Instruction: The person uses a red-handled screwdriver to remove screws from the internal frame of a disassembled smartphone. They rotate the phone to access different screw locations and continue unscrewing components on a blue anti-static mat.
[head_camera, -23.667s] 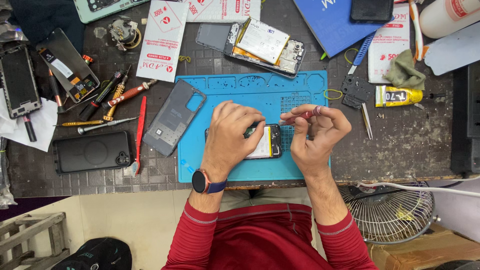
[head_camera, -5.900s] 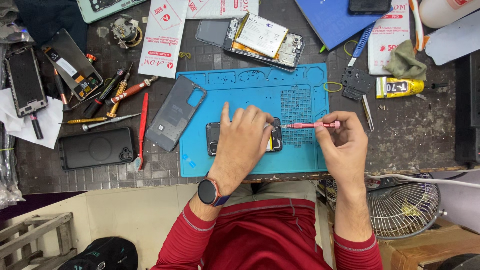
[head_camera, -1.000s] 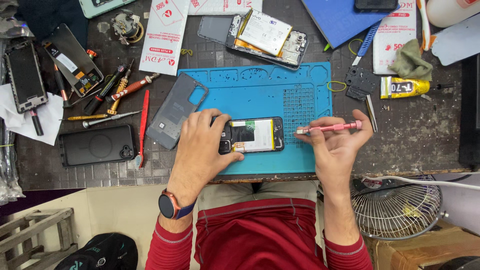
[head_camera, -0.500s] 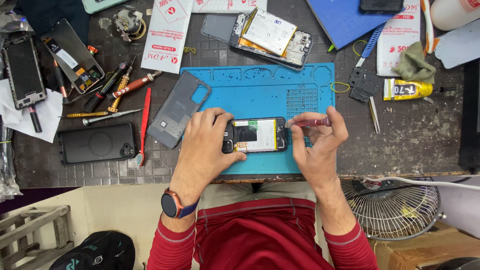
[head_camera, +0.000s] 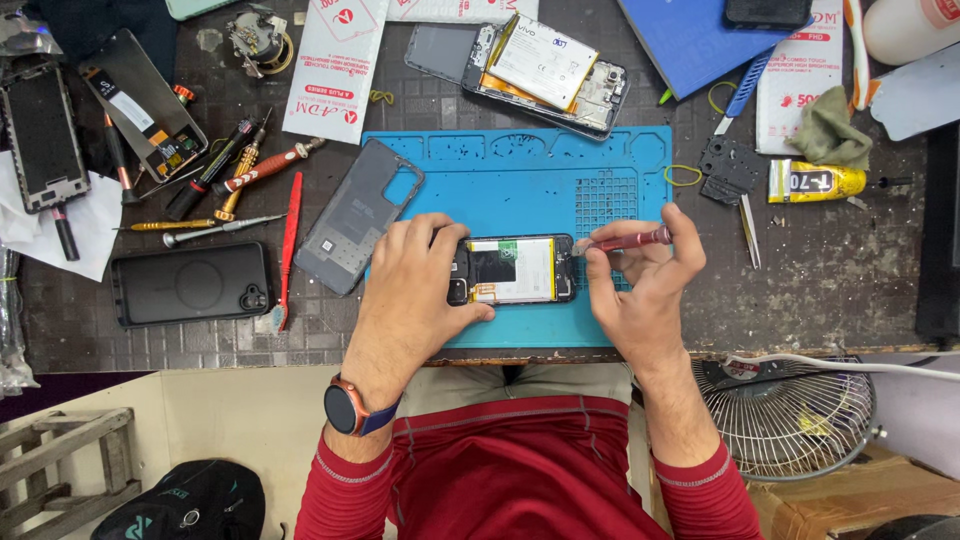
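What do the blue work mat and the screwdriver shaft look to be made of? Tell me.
Blue work mat: probably silicone or soft rubber, matte, with moulded trays and a grid. Screwdriver in the right hand: shaft looks like bare metal with a glint; the reddish grip could be anodised metal or plastic.

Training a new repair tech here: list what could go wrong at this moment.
The red-handled screwdriver in the right hand points at the right end of the opened black phone; a slip could gouge parts inside. The left hand alone steadies the phone on the blue silicone mat, so it might shift.
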